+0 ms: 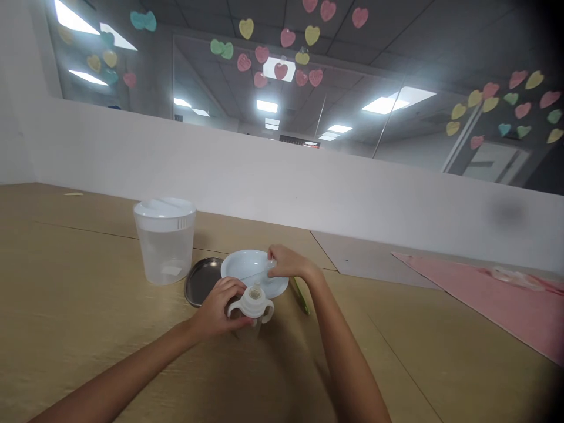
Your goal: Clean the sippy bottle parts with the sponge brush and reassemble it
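My left hand [220, 306] is wrapped round a baby bottle [254, 303] with a white collar, two side handles and a clear nipple on top. The bottle stands upright near the front of a white bowl [240, 262], and its lower body looks see-through. Over the bowl's right side, my right hand [286, 262] is closed with its fingertips on a small translucent piece [271, 268]; its kind is unclear. A dark round metal tray [200, 283] lies left of the bowl, its right part hidden behind the bowl and my left hand.
A lidded translucent bucket [165, 244] stands at the back left. Beside my right wrist lies a thin green object [300, 295]. Pink cloth [493, 299] covers the table's right side. A white wall [264, 176] with windows above bounds the wooden table [110, 329].
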